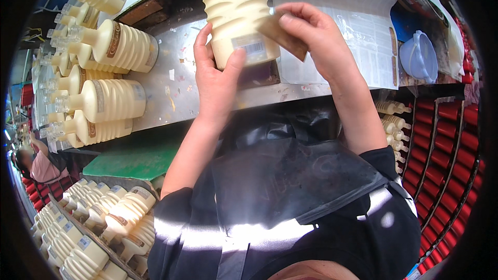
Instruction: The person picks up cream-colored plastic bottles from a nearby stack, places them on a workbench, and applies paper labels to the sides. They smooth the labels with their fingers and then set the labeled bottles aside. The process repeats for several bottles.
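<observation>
— Two hands we see on one cream ribbed bottle (236, 13). Where is it relative to the grip?

— Our left hand (217, 80) closes around its lower end from below, thumb on the label side, so the bottle stands above the palm, over the metal counter (171, 91).

— And the right hand (311, 33)?

— It pinches a brown label (282, 36) and presses it on the bottle's right side. More bottles (111, 101) lie at the left on the counter.
</observation>
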`<state>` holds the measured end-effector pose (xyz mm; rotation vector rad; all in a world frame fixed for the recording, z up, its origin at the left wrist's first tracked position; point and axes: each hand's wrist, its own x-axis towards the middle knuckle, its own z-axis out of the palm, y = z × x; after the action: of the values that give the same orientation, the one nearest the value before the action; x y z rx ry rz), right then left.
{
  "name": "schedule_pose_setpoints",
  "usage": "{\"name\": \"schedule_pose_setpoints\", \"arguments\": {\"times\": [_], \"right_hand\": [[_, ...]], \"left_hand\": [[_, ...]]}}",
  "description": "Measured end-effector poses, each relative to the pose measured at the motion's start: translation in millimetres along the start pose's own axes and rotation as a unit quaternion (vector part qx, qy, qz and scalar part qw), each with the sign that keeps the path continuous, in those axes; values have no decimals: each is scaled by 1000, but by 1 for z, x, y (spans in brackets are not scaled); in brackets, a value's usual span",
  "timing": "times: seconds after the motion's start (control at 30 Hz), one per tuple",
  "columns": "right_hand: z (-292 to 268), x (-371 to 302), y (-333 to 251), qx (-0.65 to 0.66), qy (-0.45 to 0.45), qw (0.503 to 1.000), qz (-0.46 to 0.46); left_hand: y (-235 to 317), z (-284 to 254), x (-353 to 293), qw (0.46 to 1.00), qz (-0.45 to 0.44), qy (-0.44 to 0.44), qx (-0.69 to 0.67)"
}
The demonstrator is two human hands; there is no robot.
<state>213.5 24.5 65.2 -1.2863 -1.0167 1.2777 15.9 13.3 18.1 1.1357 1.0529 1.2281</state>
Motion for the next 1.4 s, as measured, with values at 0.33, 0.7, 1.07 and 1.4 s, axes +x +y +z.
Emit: {"name": "schedule_pose_setpoints", "arguments": {"times": [0.33, 0.7, 1.07, 1.4], "right_hand": [[30, -29, -4, -304, 100, 902, -288], [8, -13, 36, -260, 171, 917, -249], [29, -51, 10, -412, -16, 726, -550], [82, -54, 5, -480, -3, 763, -433]], "left_hand": [[-8, -12, 5, 999, 19, 22, -17], [-14, 4, 16, 974, 113, 65, 186], [-14, -8, 19, 997, 46, 51, 27], [-2, -20, 16, 979, -41, 14, -197]]}}
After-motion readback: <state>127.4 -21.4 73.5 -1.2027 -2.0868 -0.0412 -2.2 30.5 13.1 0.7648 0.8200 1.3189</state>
